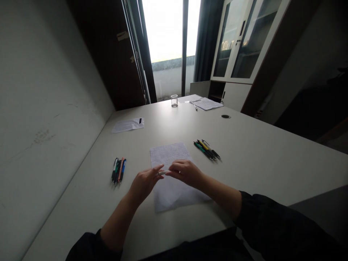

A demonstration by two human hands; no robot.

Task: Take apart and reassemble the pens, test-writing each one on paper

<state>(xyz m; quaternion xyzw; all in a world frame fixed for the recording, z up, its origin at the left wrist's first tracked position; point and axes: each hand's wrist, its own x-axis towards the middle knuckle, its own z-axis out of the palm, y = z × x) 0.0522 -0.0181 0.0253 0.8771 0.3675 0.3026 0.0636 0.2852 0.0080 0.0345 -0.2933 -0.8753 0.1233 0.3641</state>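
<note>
A white pen point(163, 173) is held level between my two hands, above a sheet of paper point(174, 197) with handwriting on its upper part. My left hand point(145, 180) pinches one end of the pen, and my right hand point(186, 171) has its fingers closed around the other end, hiding it. To the left lies a group of pens point(118, 171) in white, green, pink and blue. Another group of pens point(207, 150), green, yellow and white with black grips, lies to the right of the paper.
A clear glass point(174, 101) stands near the far edge of the white table point(258, 145). Beside it lie papers point(208, 104) with a pen point(195, 107). Another sheet point(127, 125) is at the far left, by the wall. A round cable hole point(225, 116) sits on the right.
</note>
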